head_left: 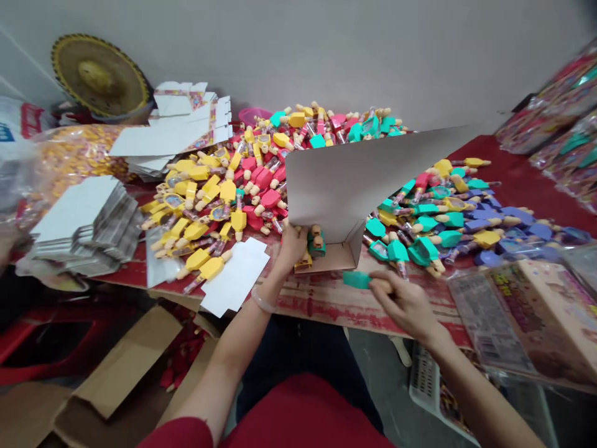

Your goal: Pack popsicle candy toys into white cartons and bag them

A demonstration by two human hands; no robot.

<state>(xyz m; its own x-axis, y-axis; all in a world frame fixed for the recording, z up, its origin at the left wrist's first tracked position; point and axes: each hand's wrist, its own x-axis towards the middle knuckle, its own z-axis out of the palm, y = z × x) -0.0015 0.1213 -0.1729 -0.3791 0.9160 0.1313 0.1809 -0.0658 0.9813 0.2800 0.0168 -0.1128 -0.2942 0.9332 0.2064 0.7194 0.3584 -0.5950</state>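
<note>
An open cardboard box [336, 256] with a raised white lid [345, 180] stands at the table's front edge. Several green toys [317, 241] with tan knobs sit in its left part, beside a bit of yellow. My left hand [293, 244] is curled at the box's left end, its fingertips partly hidden among the toys there. To the right of the box, my right hand [403, 298] is closed around the tan knob of a green plastic toy [357, 279], which points left toward the box.
Yellow toys [196, 230] and pink ones are heaped left, green toys [426, 224] and purple toys [508, 224] right. Folded white cartons [84, 218] are stacked at left. A flat white carton [237, 274] overhangs the front edge. A wrapped printed box [527, 317] lies at right.
</note>
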